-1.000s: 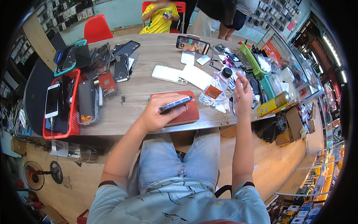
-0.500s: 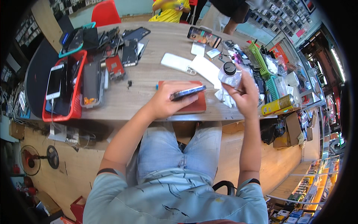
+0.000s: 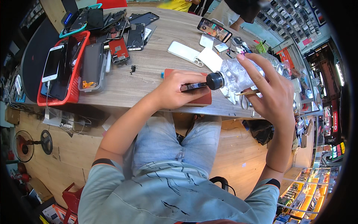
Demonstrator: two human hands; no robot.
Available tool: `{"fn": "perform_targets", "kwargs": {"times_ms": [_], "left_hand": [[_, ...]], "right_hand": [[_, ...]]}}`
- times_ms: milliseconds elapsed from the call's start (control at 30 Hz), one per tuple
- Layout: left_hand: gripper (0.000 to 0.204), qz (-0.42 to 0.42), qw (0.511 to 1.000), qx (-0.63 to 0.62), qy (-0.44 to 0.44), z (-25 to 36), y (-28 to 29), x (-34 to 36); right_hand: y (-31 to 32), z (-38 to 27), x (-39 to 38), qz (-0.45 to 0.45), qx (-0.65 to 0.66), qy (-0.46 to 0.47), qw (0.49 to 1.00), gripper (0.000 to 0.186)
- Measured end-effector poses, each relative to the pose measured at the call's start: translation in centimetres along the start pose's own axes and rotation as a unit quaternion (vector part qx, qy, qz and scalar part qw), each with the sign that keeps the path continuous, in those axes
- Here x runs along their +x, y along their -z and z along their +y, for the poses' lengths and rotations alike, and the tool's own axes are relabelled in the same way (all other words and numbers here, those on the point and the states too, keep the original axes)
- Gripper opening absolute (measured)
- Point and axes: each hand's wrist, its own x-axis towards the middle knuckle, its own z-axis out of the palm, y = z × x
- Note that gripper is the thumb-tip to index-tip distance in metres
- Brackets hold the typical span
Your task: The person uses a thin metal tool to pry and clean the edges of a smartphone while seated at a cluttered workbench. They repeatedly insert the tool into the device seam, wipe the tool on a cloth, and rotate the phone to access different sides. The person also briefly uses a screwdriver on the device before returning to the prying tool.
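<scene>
My left hand (image 3: 172,89) is closed around a dark phone (image 3: 191,87), seen nearly edge-on. Under that hand lies a reddish-brown block (image 3: 203,100) on the table. A clear, crumpled plastic bottle (image 3: 238,74) is in my right hand (image 3: 275,95), tipped on its side with its black cap (image 3: 215,81) pointing left. The cap is at the phone's right end; whether they touch I cannot tell. My right thumb is below the bottle and the other fingers reach over it, partly hiding its body.
At left stand a red basket (image 3: 82,80) of phones and a clear tub (image 3: 97,85). Loose phone parts (image 3: 135,37) lie behind them. White phone backs (image 3: 182,51) and a propped-up phone (image 3: 214,30) are farther off. Clutter crowds the right side.
My right hand has tipped the bottle from cap-up to lying sideways and brought its cap to the phone. The phone has shifted slightly right in view and turned.
</scene>
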Motion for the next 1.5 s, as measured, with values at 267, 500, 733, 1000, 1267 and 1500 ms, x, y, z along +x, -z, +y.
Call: {"fn": "perform_targets", "kwargs": {"times_ms": [267,500,733,1000,1267,1500], "left_hand": [[0.013,-0.017,1.000,-0.011,0.014,-0.1,0.0,0.1],[0.012,-0.020,0.999,-0.029,0.029,0.7,0.4,0.1],[0.022,-0.008,1.000,-0.028,-0.003,0.3,0.1,0.0],[0.025,-0.011,1.000,-0.023,0.010,0.1,0.0,-0.1],[0.018,0.003,1.000,-0.009,0.000,0.3,-0.1,0.1],[0.029,-0.005,1.000,-0.001,-0.013,-0.2,0.0,0.1]], "right_hand": [[0.7,-0.4,1.2,0.034,-0.048,0.038,0.998,0.084],[1.8,-1.1,1.9,0.031,-0.064,0.046,0.996,0.081],[2.2,-1.4,1.7,0.004,-0.062,0.028,0.998,0.089],[1.7,-0.3,0.9,0.021,-0.034,0.009,0.999,0.086],[1.3,0.3,-0.2,0.002,-0.037,-0.016,0.999,0.090],[1.1,0.0,-0.1,0.007,-0.046,-0.003,0.999,0.088]]}}
